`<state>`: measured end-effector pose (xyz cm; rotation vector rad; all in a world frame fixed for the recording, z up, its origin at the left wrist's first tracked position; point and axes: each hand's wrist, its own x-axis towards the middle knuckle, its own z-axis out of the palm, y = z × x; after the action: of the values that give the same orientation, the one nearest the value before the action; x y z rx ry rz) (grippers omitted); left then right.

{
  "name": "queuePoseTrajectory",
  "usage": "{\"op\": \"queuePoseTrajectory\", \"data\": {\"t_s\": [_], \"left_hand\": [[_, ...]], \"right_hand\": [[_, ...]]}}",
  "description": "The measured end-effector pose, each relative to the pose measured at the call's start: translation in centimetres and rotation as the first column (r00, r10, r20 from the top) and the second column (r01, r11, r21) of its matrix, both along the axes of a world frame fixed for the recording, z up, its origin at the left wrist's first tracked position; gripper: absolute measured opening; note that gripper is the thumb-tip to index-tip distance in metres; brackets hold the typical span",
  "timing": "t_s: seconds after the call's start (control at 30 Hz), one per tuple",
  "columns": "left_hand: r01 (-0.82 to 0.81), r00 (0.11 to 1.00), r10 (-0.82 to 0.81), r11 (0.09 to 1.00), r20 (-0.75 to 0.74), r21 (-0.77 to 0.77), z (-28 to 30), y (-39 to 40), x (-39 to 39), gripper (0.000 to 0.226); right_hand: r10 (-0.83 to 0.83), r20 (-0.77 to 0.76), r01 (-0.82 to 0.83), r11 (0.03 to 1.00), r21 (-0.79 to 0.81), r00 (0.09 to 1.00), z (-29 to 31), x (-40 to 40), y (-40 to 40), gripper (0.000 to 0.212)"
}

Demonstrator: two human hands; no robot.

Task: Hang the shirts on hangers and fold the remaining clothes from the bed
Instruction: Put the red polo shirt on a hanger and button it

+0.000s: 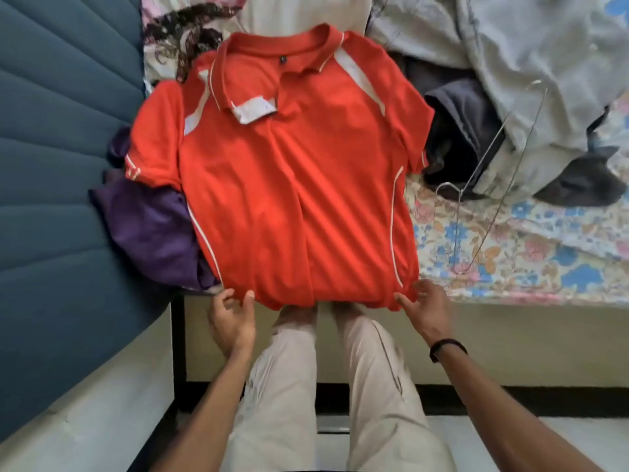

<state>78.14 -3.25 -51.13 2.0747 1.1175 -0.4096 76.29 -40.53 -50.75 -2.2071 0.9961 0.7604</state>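
Note:
A red polo shirt [289, 172] with white trim lies spread flat, front up, on the bed, its collar far from me and its hem hanging over the near edge. My left hand [233, 318] is at the hem's left corner, thumb and fingers loosely spread against the cloth. At the hem's right corner, my right hand [425, 310] touches the fabric with relaxed fingers. A wire hanger [490, 178] lies to the right on the floral bedsheet [531, 247].
A purple garment [153, 229] is bunched under the shirt's left side. Grey clothes [510, 49] and dark clothes [459, 131] are piled at the back right. A blue padded headboard [58, 165] runs along the left. My legs stand against the bed's edge.

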Motion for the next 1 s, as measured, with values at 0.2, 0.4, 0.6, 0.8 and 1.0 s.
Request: {"op": "queuePoseTrajectory", "data": {"t_s": [0.2,0.4,0.6,0.8,1.0], "left_hand": [[0.13,0.975,-0.13,0.991,-0.182,-0.016,-1.2,-0.9,-0.3,0.035],[0.026,0.999,-0.023,0.998,-0.041,0.065,-3.4,-1.0,-0.5,0.015],[-0.162,0.967,0.152,0.986,0.203,0.035,-2.4,2.3,-4.0,0.023],[-0.119,0.983,0.134,0.985,0.122,-0.121,-4.3,5.6,-4.6,0.035],[0.166,0.986,-0.158,0.973,0.061,-0.161,-7.4,1.6,-5.5,0.044]], "right_hand": [[-0.028,0.08,0.038,0.991,-0.128,0.996,-2.0,-0.8,1.5,0.026],[-0.093,0.168,0.093,0.996,0.009,0.981,-2.7,-1.7,-0.2,0.025],[-0.247,0.335,0.265,0.964,-0.008,0.909,-1.6,-3.2,-3.9,0.014],[-0.422,0.383,0.412,0.904,0.112,0.822,-3.3,-4.5,-4.7,0.02],[-0.225,0.439,0.252,0.968,-0.003,0.87,-5.6,-7.9,-2.0,0.04]]}}
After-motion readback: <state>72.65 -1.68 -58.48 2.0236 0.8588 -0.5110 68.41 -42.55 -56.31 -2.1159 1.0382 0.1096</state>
